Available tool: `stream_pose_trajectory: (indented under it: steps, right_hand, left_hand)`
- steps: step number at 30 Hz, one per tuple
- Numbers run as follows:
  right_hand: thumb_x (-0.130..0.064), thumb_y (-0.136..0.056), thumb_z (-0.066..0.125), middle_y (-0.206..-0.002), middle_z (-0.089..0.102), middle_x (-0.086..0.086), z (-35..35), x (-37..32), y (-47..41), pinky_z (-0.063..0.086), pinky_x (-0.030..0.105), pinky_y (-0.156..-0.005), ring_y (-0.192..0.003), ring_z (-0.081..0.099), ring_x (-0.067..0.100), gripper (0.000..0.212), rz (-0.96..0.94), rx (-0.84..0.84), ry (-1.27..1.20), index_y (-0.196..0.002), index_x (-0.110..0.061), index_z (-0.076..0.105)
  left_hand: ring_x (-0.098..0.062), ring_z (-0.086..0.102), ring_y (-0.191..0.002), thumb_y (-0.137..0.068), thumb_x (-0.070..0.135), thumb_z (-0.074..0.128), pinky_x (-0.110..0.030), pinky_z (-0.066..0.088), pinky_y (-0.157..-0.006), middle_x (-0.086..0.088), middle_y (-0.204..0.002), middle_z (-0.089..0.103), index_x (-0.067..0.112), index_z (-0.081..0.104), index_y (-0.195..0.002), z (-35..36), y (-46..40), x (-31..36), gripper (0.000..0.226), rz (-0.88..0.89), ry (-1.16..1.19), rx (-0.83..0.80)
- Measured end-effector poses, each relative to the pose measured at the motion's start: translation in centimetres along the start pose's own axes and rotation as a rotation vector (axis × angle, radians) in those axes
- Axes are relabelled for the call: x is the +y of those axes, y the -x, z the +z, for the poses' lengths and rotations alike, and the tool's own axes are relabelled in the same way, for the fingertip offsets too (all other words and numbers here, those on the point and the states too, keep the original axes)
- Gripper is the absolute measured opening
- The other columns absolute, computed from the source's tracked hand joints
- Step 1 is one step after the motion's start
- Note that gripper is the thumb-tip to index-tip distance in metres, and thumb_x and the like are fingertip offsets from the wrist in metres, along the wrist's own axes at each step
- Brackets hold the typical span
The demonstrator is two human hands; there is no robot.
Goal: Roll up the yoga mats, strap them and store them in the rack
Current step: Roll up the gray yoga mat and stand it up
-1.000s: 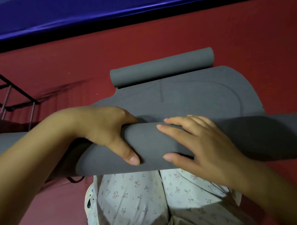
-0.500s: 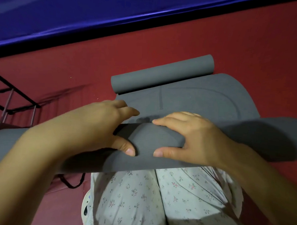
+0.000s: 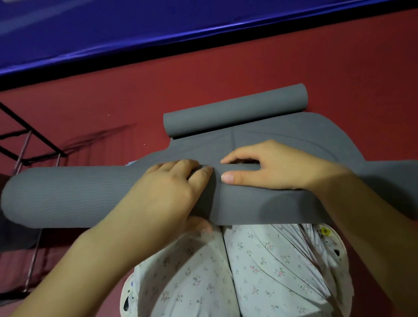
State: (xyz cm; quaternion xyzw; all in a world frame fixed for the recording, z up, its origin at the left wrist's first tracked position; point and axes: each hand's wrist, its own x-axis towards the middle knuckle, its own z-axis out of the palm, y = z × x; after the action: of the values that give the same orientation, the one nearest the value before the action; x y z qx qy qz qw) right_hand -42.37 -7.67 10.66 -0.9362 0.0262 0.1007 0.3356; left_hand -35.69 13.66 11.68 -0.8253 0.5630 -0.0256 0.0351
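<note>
Rack (image 3: 24, 148) stands at far left on the red floor (image 3: 350, 76), and I see no mat in it. Across my knees lies the grey mat (image 3: 58, 195), rolled from the near end into a thick, finely ribbed tube; rolling is about half done, I judge, with strapping and storing still ahead. My left hand (image 3: 168, 192) curls over the roll, thumb under its near edge, gripping it. My right hand (image 3: 279, 166) wraps the top, fingertips tucked over the far side, thumb lying flat along the roll. Beyond, the flat stretch ends in a smaller curl (image 3: 234, 111) at the far end.
</note>
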Motion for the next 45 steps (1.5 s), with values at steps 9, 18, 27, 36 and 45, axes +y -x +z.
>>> stream_pose_trajectory:
  steps: [9, 18, 27, 36, 45]
  right_hand:
    - [-0.035, -0.083, 0.069, -0.121, 0.058, -0.009, 0.7, -0.1, 0.9, 0.028, 0.000, -0.092, -0.108, 0.046, -0.005, 0.028, -0.152, 0.354, 0.015, -0.107, -0.023, 0.069]
    - [-0.045, -0.082, 0.044, -0.115, 0.062, -0.002, 4.1, 0.4, 1.5, 0.023, 0.046, -0.106, -0.109, 0.047, 0.011, 0.051, -0.136, 0.576, 0.281, -0.118, -0.015, 0.065]
    - [-0.059, -0.083, 0.033, -0.123, 0.060, -0.005, 2.7, 1.0, -0.4, 0.023, 0.029, -0.099, -0.115, 0.053, 0.018, 0.062, -0.119, 0.500, 0.277, -0.124, -0.021, 0.061]
    - [-0.064, -0.080, 0.028, -0.111, 0.065, -0.007, 1.2, 1.1, -3.7, 0.041, 0.035, -0.092, -0.109, 0.056, 0.016, 0.063, -0.074, 0.479, 0.301, -0.114, -0.025, 0.065]
    - [-0.053, -0.093, 0.037, -0.104, 0.066, -0.005, -0.1, 1.7, -6.9, 0.047, 0.036, -0.081, -0.100, 0.058, 0.020, 0.040, -0.007, 0.324, 0.368, -0.107, -0.028, 0.065]
  left_hand:
    - [-0.010, 0.053, -0.113, -0.051, 0.087, 0.051, -0.020, 0.039, -0.086, 0.009, -0.130, 0.054, 0.033, 0.041, -0.140, -1.0, -2.4, -3.1, 0.105, -0.096, 0.346, -0.123]
    - [-0.006, 0.056, -0.100, -0.053, 0.068, 0.063, -0.020, 0.042, -0.082, 0.013, -0.109, 0.058, 0.031, 0.052, -0.107, -0.5, -5.5, -6.6, 0.066, -0.231, 0.684, -0.265]
    - [-0.010, 0.052, -0.110, -0.061, 0.068, 0.053, -0.027, 0.042, -0.094, 0.010, -0.116, 0.051, 0.025, 0.055, -0.122, 0.1, -6.6, -7.4, 0.074, -0.216, 0.596, -0.288]
    - [-0.032, 0.058, -0.078, -0.089, 0.042, 0.050, -0.032, 0.043, -0.063, -0.007, -0.088, 0.060, 0.010, 0.067, -0.099, 3.0, -4.7, -5.0, 0.038, -0.150, 0.198, 0.332]
    - [-0.033, 0.057, -0.085, -0.053, 0.083, 0.052, -0.042, 0.050, -0.074, -0.013, -0.099, 0.057, -0.001, 0.055, -0.116, 4.7, -4.5, -4.8, 0.105, -0.124, 0.093, 0.098]
